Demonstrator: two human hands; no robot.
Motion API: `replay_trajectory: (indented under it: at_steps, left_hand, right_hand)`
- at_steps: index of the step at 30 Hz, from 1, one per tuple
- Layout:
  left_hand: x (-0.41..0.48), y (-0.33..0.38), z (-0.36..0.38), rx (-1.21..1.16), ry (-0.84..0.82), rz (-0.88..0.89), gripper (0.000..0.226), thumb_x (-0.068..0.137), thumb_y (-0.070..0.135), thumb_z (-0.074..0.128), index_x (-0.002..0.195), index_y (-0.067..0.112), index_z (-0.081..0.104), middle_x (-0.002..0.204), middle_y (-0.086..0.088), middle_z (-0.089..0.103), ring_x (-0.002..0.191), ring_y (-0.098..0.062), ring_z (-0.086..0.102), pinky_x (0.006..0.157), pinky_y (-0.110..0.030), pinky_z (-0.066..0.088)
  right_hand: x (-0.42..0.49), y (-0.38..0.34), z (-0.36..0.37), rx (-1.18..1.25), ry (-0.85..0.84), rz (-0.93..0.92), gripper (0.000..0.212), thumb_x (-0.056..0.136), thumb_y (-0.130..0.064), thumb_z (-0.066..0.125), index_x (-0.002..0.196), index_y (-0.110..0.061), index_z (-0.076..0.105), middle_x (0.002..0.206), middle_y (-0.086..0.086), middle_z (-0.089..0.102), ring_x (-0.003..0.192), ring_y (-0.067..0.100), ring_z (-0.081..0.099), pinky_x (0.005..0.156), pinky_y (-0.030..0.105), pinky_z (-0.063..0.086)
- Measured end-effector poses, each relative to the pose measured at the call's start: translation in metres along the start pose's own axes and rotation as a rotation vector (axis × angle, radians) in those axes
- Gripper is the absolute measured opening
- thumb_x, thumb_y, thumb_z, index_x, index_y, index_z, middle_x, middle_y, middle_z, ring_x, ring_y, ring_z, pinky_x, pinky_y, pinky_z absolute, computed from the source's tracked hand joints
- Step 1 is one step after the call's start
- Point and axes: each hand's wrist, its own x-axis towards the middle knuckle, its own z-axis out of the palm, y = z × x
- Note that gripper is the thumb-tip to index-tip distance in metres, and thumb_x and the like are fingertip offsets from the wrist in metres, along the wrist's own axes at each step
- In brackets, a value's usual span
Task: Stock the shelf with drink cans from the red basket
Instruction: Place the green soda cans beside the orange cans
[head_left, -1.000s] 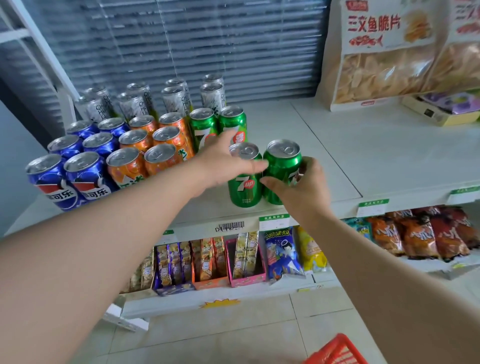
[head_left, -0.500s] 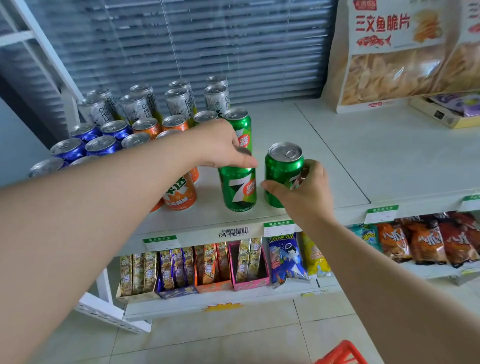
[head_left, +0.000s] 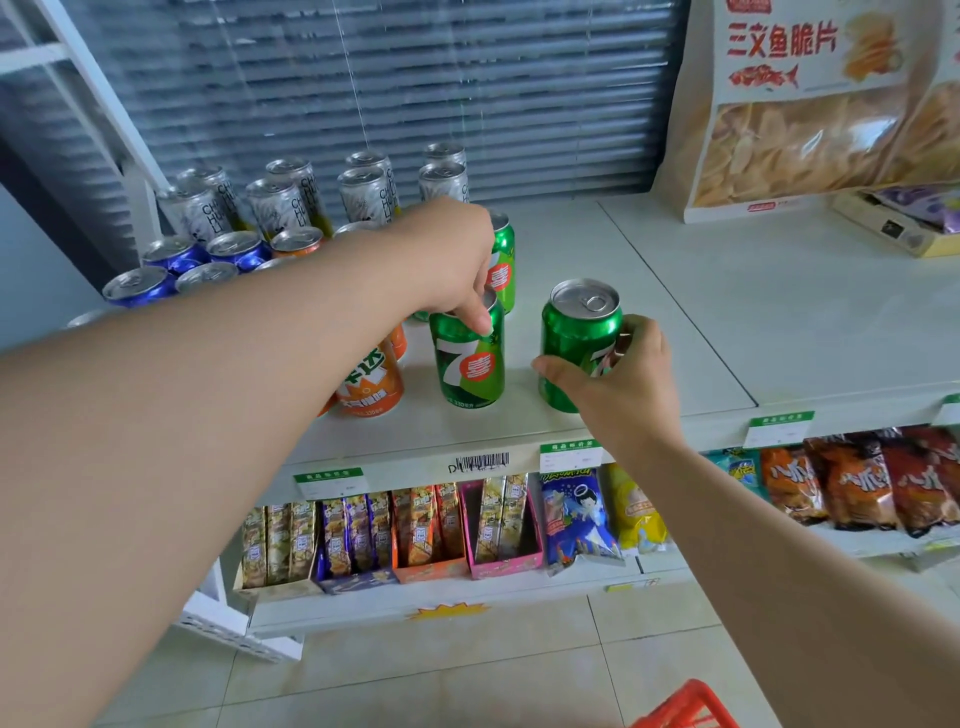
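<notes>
blue cans (head_left: 171, 254): far left of the shelf (head_left: 675, 312). Mostly just lids showing, since the left forearm cuts across the front ones.
silver cans (head_left: 275, 200): back rows up against the blinds, all upright.
orange can (head_left: 371, 384): at the front edge, poking out from under the forearm, just beside the green ones.
left hand (head_left: 457, 265): reaches over the orange row, fingers curled down onto the rim of the front 7-Up can (head_left: 467, 364), gripping it by the top.
back 7-Up can (head_left: 503, 265): right behind that one, half hidden by the hand.
right 7-Up can (head_left: 576, 332): upright on the shelf near the front edge, small gap from the front one, logo mostly covered.
right hand (head_left: 628, 379): thumb and fingers wrapped round the lower side of that can.
red basket (head_left: 685, 706): down on the floor, only a corner in shot, can't tell what's in it.
crisp bag (head_left: 805, 104): big one standing at the back right, well apart from the cans.
snack packs (head_left: 841, 483): on the lower shelf, running under the whole lot.
</notes>
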Motion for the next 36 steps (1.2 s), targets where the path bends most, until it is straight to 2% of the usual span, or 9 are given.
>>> replay_trajectory:
  at_steps: [10,21,31,36]
  left_hand:
    - [0.017,-0.021,0.004,0.078,0.02,-0.084,0.047,0.073,0.037,0.079,0.11,0.008,0.071,0.105,-0.009,0.071,0.103,-0.028,0.062,0.09,-0.041,0.051]
    - [0.029,-0.048,0.01,0.022,0.095,-0.123,0.045,0.072,0.036,0.08,0.107,0.009,0.072,0.107,-0.01,0.071,0.101,-0.029,0.062,0.086,-0.04,0.052]
    - [0.032,-0.054,0.013,-0.014,0.135,-0.103,0.04,0.075,0.038,0.077,0.106,0.012,0.074,0.107,-0.006,0.072,0.102,-0.027,0.061,0.08,-0.035,0.049]
    - [0.035,-0.056,0.015,-0.025,0.132,-0.103,0.038,0.074,0.036,0.079,0.103,0.011,0.074,0.1,-0.008,0.072,0.094,-0.028,0.062,0.073,-0.033,0.048]
  right_hand:
    - [0.001,-0.001,0.006,0.006,0.005,0.009,0.081,0.066,-0.044,0.085,0.129,-0.015,0.041,0.123,-0.003,0.044,0.097,0.011,0.048,0.079,0.026,0.038]
    - [0.008,-0.004,0.021,0.007,0.014,-0.002,0.08,0.065,-0.044,0.085,0.127,-0.017,0.043,0.116,-0.007,0.042,0.098,0.011,0.048,0.086,0.029,0.044]
    - [0.009,-0.015,0.039,0.032,-0.009,-0.005,0.08,0.066,-0.044,0.085,0.128,-0.018,0.042,0.124,-0.006,0.045,0.098,0.008,0.048,0.08,0.025,0.04]
    - [0.009,-0.019,0.047,0.011,-0.032,-0.026,0.08,0.065,-0.046,0.084,0.128,-0.018,0.042,0.125,-0.004,0.046,0.097,0.008,0.048,0.08,0.026,0.041]
